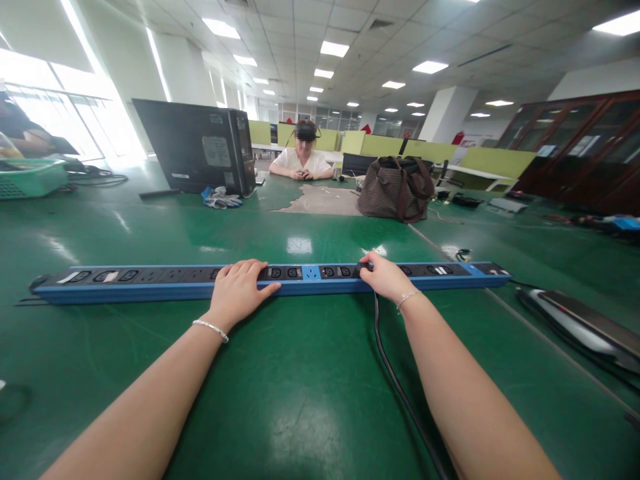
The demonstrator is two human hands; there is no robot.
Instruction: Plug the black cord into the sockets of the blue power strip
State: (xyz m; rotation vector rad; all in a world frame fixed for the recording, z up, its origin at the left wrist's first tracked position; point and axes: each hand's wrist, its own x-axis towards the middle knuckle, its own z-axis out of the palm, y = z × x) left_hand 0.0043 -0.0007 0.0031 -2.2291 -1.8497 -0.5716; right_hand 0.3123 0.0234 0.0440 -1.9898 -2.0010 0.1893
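A long blue-and-black power strip [165, 293] lies crosswise on the green table, with several black sockets and a few blue ones facing up. Across it, left of the middle, rests my left hand [239, 288], fingers stretched out flat over the top and thumb apart along the front edge. My right hand [386, 277] is closed around a black plug [363, 267] at the strip, right of the middle. The fingers partly hide the plug, so how deep it sits in a socket cannot be seen. From it a black cable [387, 360] runs down toward me.
Beyond the strip stand a black computer monitor [200, 147], gloves [220, 198] and a brown bag [397, 190]. A person [303, 157] sits opposite. A green basket [33, 180] is at far left. Right of the strip lies a grey-and-white device [585, 327] with cables.
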